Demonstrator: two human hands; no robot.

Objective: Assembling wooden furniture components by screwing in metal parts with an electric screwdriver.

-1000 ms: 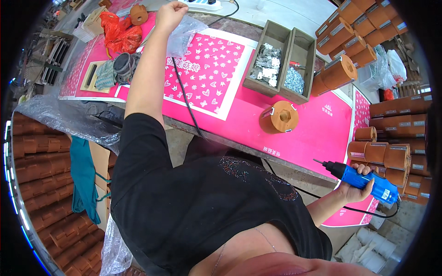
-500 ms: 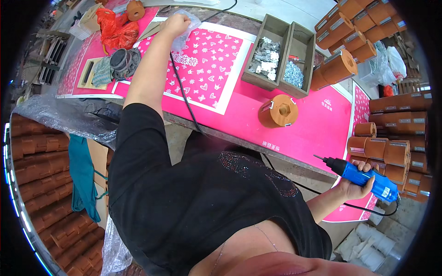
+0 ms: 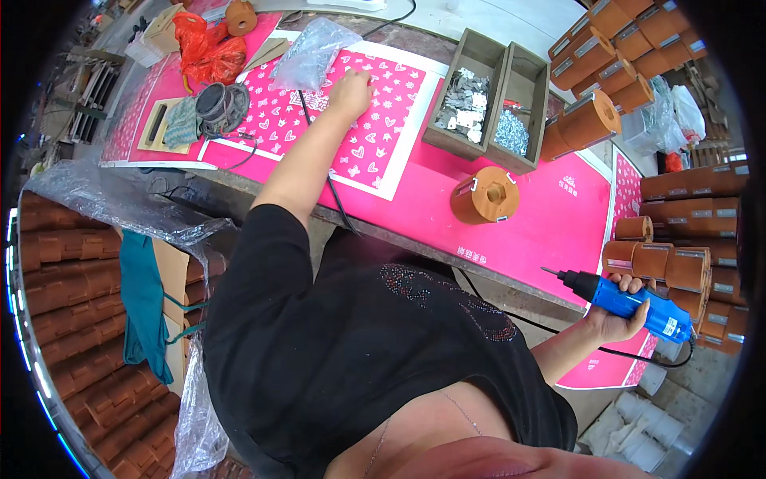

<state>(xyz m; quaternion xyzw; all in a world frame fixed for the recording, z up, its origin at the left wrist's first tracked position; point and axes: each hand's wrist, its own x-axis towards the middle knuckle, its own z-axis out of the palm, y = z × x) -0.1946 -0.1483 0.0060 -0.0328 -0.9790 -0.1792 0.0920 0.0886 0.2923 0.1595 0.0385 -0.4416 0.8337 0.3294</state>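
Observation:
My right hand is wrapped round a blue electric screwdriver, its black nose and bit pointing left over the table's edge. Above the white-patterned pink sheet, my left hand is closed, with the fingers curled under; whatever they hold, if anything, is hidden. Just beyond it lies a clear plastic bag. An orange-brown round wooden block with a hole in its top and small metal fittings stands on the pink table cover, between my hands.
Behind the block, a two-part wooden box holds flat metal pieces and screws. Similar blocks are stacked at the right. A red plastic bag lies far left. A black cable crosses the table's front edge.
My left hand has left the clear plastic bag and moved right and nearer over the patterned sheet. The bag stays behind on the table. My right hand holds the screwdriver almost unmoved.

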